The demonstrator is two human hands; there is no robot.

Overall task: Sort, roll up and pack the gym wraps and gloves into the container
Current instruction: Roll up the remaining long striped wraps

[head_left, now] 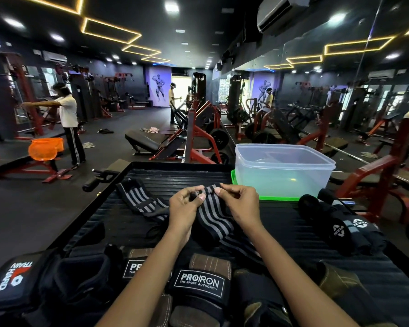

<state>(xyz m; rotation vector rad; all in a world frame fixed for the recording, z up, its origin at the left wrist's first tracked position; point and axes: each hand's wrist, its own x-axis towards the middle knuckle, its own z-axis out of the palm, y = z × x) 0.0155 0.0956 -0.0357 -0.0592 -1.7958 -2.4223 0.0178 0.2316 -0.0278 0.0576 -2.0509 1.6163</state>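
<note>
A black wrap with grey stripes (214,221) lies along the middle of the black ribbed platform (293,227). My left hand (184,206) and my right hand (240,202) both pinch its far end, thumbs on top. A second striped wrap (139,200) lies flat to the left. The clear plastic container (283,169) stands open at the back right on a green lid (276,198). Black rolled wraps and gloves with a logo (340,226) sit at the right. PROIRON gloves (198,283) and a TRAIN HARD glove (14,279) lie at the near edge.
The platform has a raised rim (175,164) at the back. Beyond it stand red gym machines, benches and weight plates. An orange basket (45,148) sits on a bench at the left. A person (67,119) stands at the left; another stands farther back.
</note>
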